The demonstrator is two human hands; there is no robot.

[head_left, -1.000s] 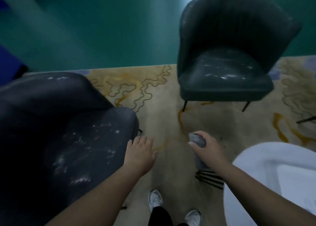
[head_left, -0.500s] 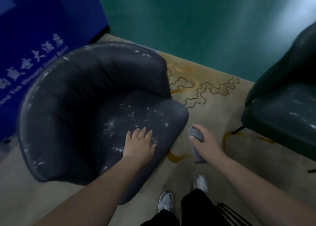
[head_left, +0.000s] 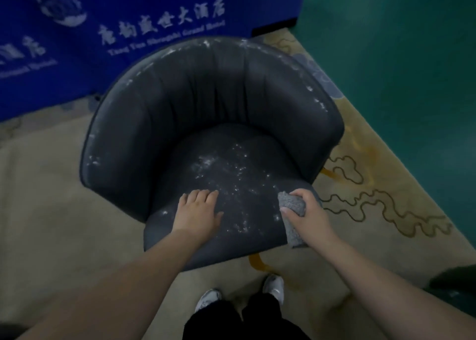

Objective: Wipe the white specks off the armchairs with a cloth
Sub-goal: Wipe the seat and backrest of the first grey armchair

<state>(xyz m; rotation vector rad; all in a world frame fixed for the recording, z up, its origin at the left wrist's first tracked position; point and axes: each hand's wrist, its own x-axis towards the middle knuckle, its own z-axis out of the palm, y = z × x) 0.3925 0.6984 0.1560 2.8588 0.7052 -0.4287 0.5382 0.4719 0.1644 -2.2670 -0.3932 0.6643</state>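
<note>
Armchair (head_left: 219, 123) now centred vs 0.5 s ago; left hand (head_left: 197, 212) flat, fingers spread on seat front edge. Right hand (head_left: 305, 214) fingers closed round cloth (head_left: 292, 205), prob touching seat's right front corner. Specks (head_left: 226, 167) untouched; wipe about to start.

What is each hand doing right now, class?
Left hand: open, flat on the armchair seat.
Right hand: closed on the grey cloth.

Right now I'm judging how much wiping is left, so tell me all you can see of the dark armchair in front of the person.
The armchair is a dark grey tub chair, smooth like leather, its curved channelled back wrapping round the seat. White specks dot the seat's middle and front and the back's top rim. It stands upright on a beige patterned carpet before a blue banner. The left hand rests flat on the seat front; the right hand holds a grey cloth at its front right corner.
</note>
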